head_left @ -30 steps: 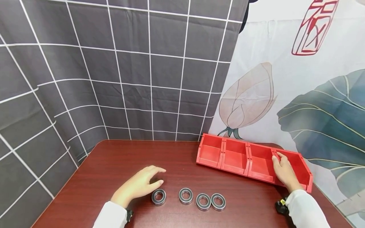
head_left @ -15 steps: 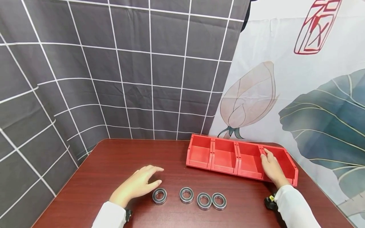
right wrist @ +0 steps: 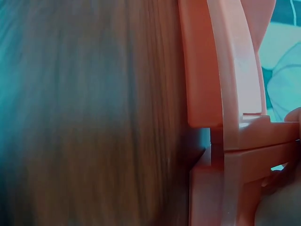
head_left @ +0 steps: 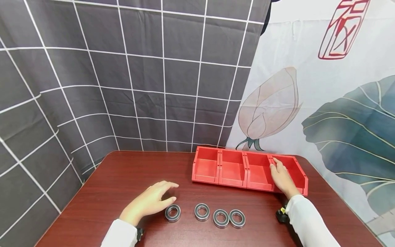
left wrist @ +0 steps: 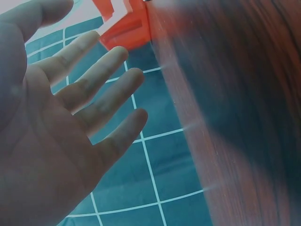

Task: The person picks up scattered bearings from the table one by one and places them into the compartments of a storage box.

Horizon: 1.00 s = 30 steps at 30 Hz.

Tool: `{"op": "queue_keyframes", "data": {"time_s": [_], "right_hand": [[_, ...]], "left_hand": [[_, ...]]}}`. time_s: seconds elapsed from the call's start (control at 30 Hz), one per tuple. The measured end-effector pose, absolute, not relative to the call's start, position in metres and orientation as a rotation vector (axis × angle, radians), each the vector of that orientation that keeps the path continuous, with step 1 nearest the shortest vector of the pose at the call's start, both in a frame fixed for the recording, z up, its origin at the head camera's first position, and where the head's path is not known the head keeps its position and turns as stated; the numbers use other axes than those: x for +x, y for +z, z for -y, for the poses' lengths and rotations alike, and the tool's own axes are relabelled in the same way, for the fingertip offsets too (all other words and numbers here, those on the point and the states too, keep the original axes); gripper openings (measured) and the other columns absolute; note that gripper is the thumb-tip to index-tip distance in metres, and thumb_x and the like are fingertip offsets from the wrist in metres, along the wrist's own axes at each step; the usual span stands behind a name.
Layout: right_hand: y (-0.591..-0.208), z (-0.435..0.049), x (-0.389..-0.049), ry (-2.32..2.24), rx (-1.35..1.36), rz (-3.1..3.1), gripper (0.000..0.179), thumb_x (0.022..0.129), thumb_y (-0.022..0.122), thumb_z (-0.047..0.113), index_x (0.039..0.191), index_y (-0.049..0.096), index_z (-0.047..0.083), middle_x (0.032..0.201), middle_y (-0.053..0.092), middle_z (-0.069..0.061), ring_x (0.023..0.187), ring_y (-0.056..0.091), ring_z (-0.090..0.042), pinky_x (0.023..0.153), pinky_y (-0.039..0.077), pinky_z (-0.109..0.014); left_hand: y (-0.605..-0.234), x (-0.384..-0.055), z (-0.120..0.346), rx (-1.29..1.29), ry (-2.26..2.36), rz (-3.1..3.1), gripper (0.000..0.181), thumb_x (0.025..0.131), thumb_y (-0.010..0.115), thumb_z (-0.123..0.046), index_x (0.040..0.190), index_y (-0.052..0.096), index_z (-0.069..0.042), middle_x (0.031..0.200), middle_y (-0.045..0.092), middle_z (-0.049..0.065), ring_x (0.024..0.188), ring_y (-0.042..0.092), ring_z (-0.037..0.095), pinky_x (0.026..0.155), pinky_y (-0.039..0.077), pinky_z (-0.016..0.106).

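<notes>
My right hand (head_left: 282,176) grips the divider between the two rightmost compartments of a red row of storage bins (head_left: 232,182) at the back right of the table. In the right wrist view the red bin fronts (right wrist: 230,94) run down the picture, and the fingers (right wrist: 292,115) show only at the right edge around the divider. My left hand (head_left: 149,200) is held with fingers spread and nothing in it. Just beside its thumb lies a ball bearing (head_left: 167,214). Farther right lie another bearing (head_left: 196,212) and a touching pair of bearings (head_left: 215,219).
The reddish-brown wooden table (head_left: 129,168) ends at a grey cloth with white grid lines (head_left: 182,79). On the right hangs a white cloth printed with a flower bud (head_left: 268,103). Black devices are strapped at both wrists, below white sleeves (head_left: 308,219).
My right hand has slid the red bin row to the left along the back of the table, and the row now sits straighter. The left hand and the bearings have stayed in place.
</notes>
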State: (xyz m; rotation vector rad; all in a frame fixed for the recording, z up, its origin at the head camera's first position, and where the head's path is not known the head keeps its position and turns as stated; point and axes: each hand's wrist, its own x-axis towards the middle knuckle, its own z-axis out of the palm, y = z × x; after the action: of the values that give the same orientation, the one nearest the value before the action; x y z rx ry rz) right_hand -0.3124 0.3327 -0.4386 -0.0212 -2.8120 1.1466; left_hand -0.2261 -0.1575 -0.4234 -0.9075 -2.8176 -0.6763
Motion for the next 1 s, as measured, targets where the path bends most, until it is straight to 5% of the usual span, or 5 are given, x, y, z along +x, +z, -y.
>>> {"op": "queue_keyframes", "data": {"time_s": [1.0], "right_hand": [[-0.439, -0.256, -0.341, 1.253, -0.057, 2.811, 0.061, 0.102, 0.031, 0.031, 0.154, 0.01, 0.005, 0.15, 0.024, -0.027, 0.133, 0.029, -0.042, 0.108, 0.025, -0.063]], "left_hand": [[-0.429, -0.227, 0.154, -0.953, -0.689, 2.86, 0.04, 0.092, 0.062, -0.038, 0.126, 0.061, -0.017, 0.117, 0.062, -0.004, 0.108, 0.058, 0.016, 0.097, 0.046, 0.043]]}}
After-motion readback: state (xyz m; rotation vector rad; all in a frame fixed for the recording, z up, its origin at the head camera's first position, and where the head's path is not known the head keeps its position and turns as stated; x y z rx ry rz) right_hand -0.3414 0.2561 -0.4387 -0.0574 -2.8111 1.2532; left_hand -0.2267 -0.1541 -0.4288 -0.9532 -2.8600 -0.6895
